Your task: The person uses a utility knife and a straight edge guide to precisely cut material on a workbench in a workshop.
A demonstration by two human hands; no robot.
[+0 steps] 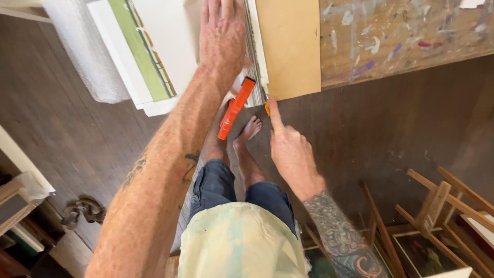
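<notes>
The left hand [222,36] lies flat, palm down and fingers spread narrow, pressing on a white sheet [170,41] at the near edge of the work surface; it holds nothing closed in its grasp. Just below its wrist an orange-handled straightedge tool [235,108] juts out past the table edge, hanging over the floor at a slant. The right hand [290,149] is mostly curled, its forefinger stretched forward to a small yellow-orange cutter [267,107] at the corner where the stacked sheet edges meet a tan board [288,46]; how the other fingers grip the cutter cannot be told. The tan board's near edge overhangs slightly, beside a paint-spattered tabletop [406,36] whose edge runs off to the right. To the left, a green-striped panel [139,51] and a roll of white wrapping [82,51] also reach over the edge. Beneath, bare feet [249,131] stand on dark wooden floor [386,134] with open room to the right. Wooden easel frames [437,206] crowd the lower right corner, a framed dark picture [422,255] lying among them.
</notes>
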